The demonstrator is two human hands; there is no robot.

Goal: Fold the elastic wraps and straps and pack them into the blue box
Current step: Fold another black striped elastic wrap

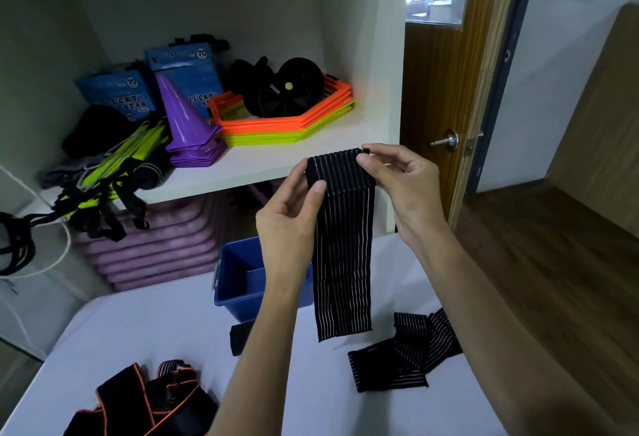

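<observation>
Blue packages [117, 91] on the shelf read "LUCKY STAR" and "70". The left hand [290, 217] and right hand [406, 181] pinched the folded top of a striped elastic wrap [342, 252], its tail hanging in front of the blue box [238, 283].

Both hands [345, 193] raised, fingers pinched.

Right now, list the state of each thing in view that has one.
Striped wrap: held up, top folded over, tail hanging.
Left hand: pinches the fold.
Right hand: pinches the top edge.
Blue box: open, upright.
Second striped wrap: loose on the table.
Orange-trimmed strap: unfolded heap.
</observation>
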